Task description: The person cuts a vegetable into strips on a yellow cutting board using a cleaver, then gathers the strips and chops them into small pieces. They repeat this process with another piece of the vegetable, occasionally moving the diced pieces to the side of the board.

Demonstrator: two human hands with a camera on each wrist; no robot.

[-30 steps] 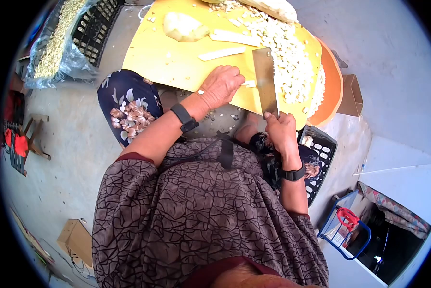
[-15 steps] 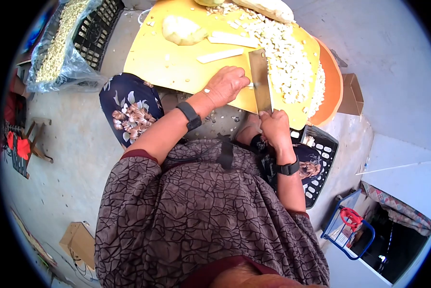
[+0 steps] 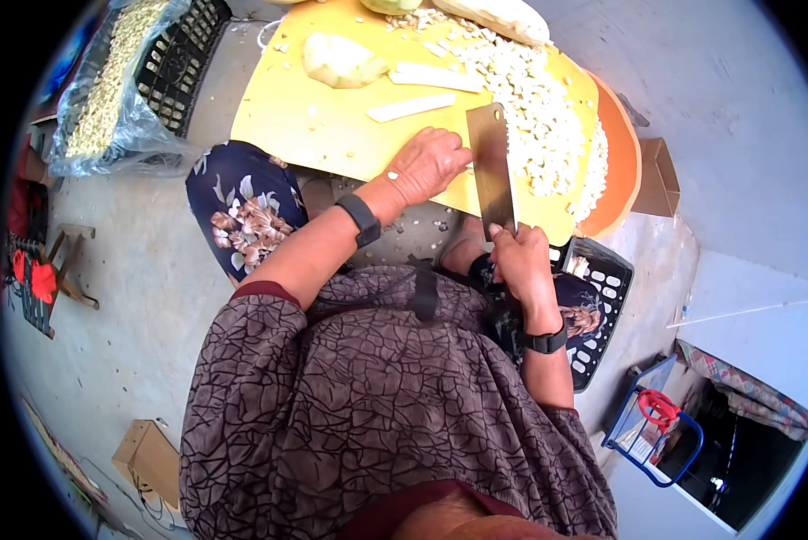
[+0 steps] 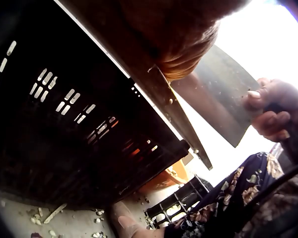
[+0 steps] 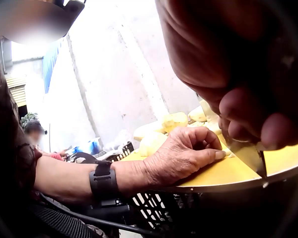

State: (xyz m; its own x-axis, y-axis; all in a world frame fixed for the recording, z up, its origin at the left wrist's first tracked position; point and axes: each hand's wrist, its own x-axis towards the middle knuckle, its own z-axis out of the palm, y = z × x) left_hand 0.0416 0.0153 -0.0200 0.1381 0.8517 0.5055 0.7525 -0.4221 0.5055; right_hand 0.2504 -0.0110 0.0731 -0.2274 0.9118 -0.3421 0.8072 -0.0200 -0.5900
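Observation:
My right hand (image 3: pixel 523 261) grips the handle of a cleaver (image 3: pixel 491 171), whose broad blade stands over the yellow board (image 3: pixel 323 135) near its front edge. Just left of the blade, my left hand (image 3: pixel 429 164) pinches the short end of a pale vegetable strip (image 5: pixel 227 154), with fingertips close to the steel; most of that strip is hidden by the fingers. Two longer pale strips (image 3: pixel 413 107) lie behind the left hand, near a large peeled vegetable chunk (image 3: pixel 341 61). Right of the blade spreads a heap of small diced pieces (image 3: pixel 548 135).
A long peeled vegetable (image 3: pixel 503 18) lies at the board's far edge. An orange basin (image 3: pixel 622 171) sits under the right edge. Black crates (image 3: pixel 606 279) stand below right and far left, beside a plastic bag of diced pieces (image 3: pixel 107 99). Another person (image 5: pixel 35 136) sits in the background.
The cleaver has shifted slightly left, closer to my left hand, and the strip showing between fingers and blade has grown shorter. My left hand keeps its pinch.

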